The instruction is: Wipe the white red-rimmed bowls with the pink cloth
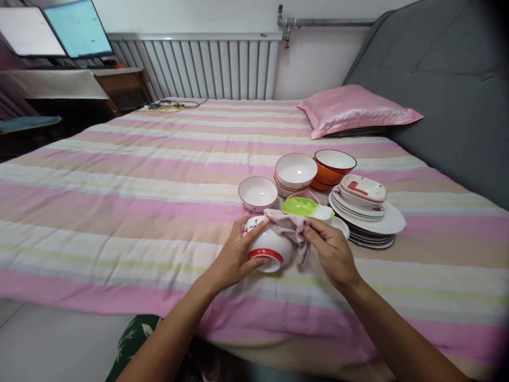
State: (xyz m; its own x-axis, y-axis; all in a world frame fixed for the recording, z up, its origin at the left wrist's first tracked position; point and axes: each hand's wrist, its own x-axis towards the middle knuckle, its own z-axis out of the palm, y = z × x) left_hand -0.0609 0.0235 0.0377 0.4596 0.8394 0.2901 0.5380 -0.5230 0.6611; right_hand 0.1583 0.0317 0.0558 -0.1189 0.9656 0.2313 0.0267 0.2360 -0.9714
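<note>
My left hand [237, 253] grips a white bowl [274, 245] with a red foot ring, tipped so that its underside faces me. Pinched in my right hand [332, 249] is a pale pinkish cloth [292, 225], which lies against the bowl's upper side. Just behind the held bowl stands a smaller-looking white bowl [257, 194] with a red rim. A green leaf-shaped dish [301, 206] with a white end is partly hidden by the cloth and my right hand.
Beyond are stacked white bowls [296, 171] and orange bowls [330, 172]. At the right, a small rectangular dish [363, 189] tops a stack of plates [393, 220]. A pink pillow [358, 111] and cables [175, 104] lie farther back on the striped bed [131, 212].
</note>
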